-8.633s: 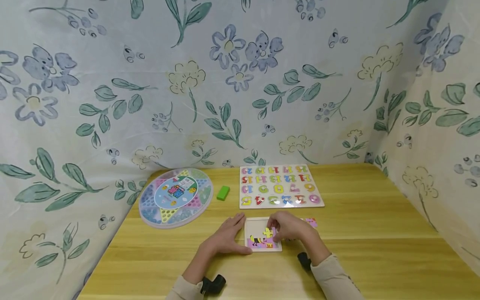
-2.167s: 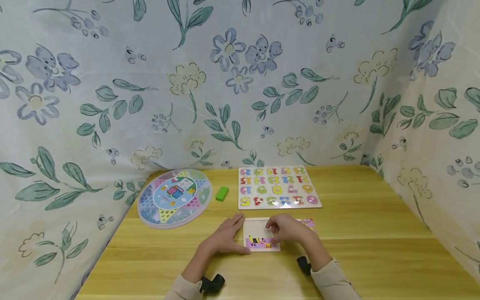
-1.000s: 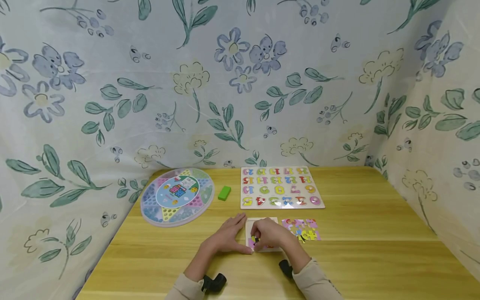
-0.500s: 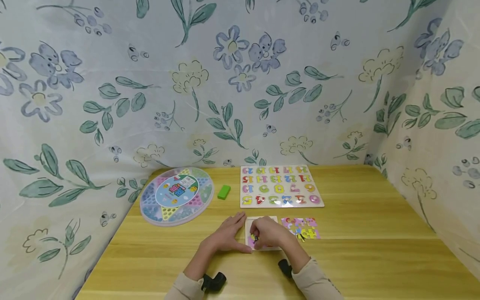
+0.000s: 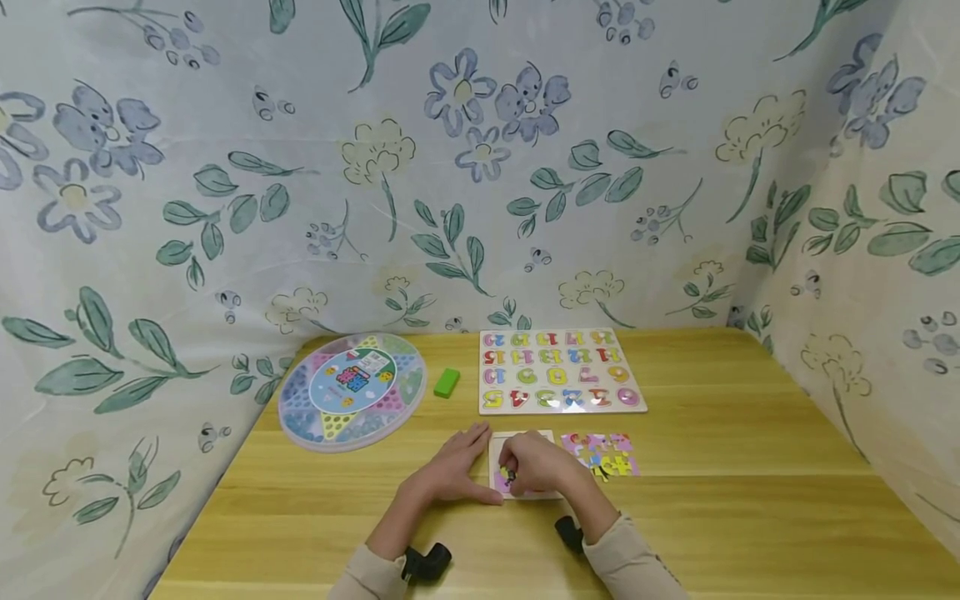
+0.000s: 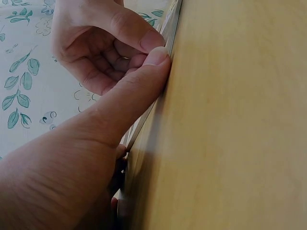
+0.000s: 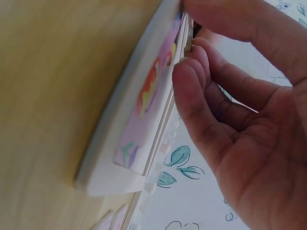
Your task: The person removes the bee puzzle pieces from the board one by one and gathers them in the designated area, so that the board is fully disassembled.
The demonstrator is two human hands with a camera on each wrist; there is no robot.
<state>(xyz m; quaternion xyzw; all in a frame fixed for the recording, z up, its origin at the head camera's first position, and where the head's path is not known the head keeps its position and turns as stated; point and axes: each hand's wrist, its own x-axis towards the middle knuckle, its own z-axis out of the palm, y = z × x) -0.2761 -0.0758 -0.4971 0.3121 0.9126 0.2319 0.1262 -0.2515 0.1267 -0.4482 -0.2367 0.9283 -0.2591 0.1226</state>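
A small puzzle tray (image 5: 545,435) with a pale wooden rim lies on the table in front of me. Pink pieces with a bee picture cover its near part, partly hidden by my right hand (image 5: 538,463). That hand reaches over the tray from the right and pinches a jigsaw piece (image 7: 189,39), whose thin wooden edge shows between thumb and fingers in the right wrist view. My left hand (image 5: 448,471) rests at the tray's left side, fingers extended and thumb along the near left corner. In the left wrist view the left thumb (image 6: 139,91) lies close to the right fingertips.
Loose jigsaw pieces (image 5: 600,454), pink and yellow, lie grouped right of the tray. Behind it is a number board (image 5: 562,408). A green block (image 5: 447,382) and a round Chinese checkers board (image 5: 352,433) lie at the back left. Floral cloth (image 5: 480,233) rises behind the table.
The yellow piece has left the tray and pieces now show to its right. My right hand moved left across the tray, then stayed there over the last second. The left hand stayed put.
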